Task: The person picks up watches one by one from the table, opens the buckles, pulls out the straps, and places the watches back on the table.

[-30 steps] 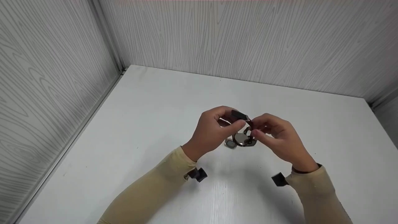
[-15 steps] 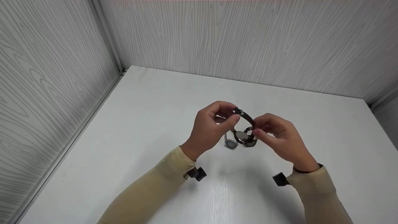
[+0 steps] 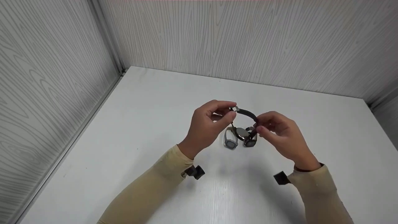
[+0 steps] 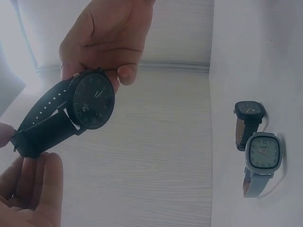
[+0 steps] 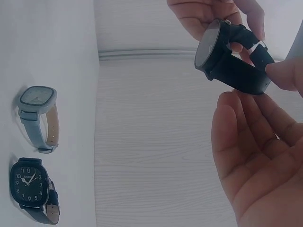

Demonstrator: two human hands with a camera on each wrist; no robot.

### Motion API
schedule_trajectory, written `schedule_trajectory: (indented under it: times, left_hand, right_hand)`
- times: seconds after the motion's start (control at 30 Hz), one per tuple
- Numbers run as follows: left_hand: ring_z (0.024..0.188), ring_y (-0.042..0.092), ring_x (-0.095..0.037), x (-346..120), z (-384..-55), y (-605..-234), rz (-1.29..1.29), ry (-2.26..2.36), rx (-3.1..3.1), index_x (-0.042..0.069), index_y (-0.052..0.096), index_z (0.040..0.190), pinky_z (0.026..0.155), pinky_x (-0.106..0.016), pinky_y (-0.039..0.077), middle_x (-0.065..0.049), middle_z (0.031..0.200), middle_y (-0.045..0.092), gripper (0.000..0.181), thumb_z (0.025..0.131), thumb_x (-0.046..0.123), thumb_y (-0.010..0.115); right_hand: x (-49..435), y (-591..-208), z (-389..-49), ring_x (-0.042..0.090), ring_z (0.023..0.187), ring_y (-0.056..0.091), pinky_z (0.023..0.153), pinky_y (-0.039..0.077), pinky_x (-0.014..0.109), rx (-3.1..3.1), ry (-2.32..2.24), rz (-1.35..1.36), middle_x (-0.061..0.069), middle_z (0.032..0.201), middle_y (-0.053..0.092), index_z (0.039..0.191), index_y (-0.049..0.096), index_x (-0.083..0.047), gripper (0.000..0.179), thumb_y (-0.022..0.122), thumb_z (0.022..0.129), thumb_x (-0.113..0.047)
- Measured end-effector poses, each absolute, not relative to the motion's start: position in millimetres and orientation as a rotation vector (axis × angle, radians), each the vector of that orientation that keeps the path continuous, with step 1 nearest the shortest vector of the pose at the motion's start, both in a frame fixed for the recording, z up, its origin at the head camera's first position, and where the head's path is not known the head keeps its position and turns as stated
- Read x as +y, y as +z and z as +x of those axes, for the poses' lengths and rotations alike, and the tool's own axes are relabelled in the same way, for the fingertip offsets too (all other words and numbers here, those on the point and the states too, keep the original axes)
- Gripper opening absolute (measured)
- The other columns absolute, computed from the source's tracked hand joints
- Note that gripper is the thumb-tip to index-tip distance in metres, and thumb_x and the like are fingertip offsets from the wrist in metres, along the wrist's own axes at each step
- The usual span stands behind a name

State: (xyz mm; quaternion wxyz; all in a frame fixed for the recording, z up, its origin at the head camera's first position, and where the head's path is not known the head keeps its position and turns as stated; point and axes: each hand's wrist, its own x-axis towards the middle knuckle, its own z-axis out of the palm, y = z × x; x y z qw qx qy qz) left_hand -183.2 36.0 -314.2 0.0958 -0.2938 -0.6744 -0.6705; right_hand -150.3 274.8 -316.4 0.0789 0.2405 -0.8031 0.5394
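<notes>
Pinched at the buckle between thumb and fingers of the left hand [image 3: 207, 126] and along the strap by the right hand [image 3: 281, 134]: a round black watch [image 3: 242, 133], raised above the worktop [image 3: 168, 105], strap curved into a loop. Below the round watch, lying on the worktop: to its left, a grey square watch [image 3: 230, 144]; to its right, a black square watch [image 3: 250, 143], partly covered by it in the head view. Seen clear of it in the right wrist view, near each other. On the near side of the round watch, tan sleeves [image 3: 149, 183] with small black blocks [image 3: 282, 178] at the cuffs. Under everything, white, faintly grained, lightly specked. Well beyond the round watch, a grey wood-grain back wall [image 3: 233, 40]; far to its left, a matching side wall [image 3: 53, 77].
</notes>
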Motion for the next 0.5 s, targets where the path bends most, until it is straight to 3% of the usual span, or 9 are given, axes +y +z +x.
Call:
schedule_trajectory:
  times: [0.1,0.33,0.5]
  left_hand:
    - [0.084,0.062,-0.013,34.7,-183.9,-313.7,-0.866,-1.966,-2.023,0.007,0.068,0.111,0.073,-0.031,0.054,-0.001,0.094,0.066,0.025,0.089,0.019,0.063]
    - [0.082,0.060,-0.006,32.4,-188.9,-316.8,-0.904,-1.818,-2.098,0.017,0.067,0.110,0.068,-0.027,0.052,0.006,0.092,0.064,0.023,0.091,0.026,0.058]
    - [0.081,0.060,-0.005,31.3,-189.6,-316.2,-0.893,-1.779,-2.147,0.016,0.066,0.109,0.068,-0.025,0.052,0.006,0.092,0.064,0.022,0.091,0.023,0.056]
  right_hand:
    - [275.1,-316.0,-150.7,0.021,0.083,0.061,0.070,0.051,0.025,-2.410,1.620,0.693,0.015,0.094,0.064,0.109,0.062,-0.003,0.020,0.063,0.089,-0.001]
    - [274.1,-317.9,-152.6,0.022,0.083,0.063,0.069,0.051,0.023,-2.396,1.651,0.671,0.016,0.095,0.062,0.109,0.061,-0.001,0.020,0.062,0.090,0.000]
    - [274.0,-321.6,-154.5,0.021,0.083,0.064,0.068,0.052,0.023,-2.385,1.691,0.626,0.017,0.097,0.061,0.109,0.061,0.000,0.019,0.062,0.090,0.000]
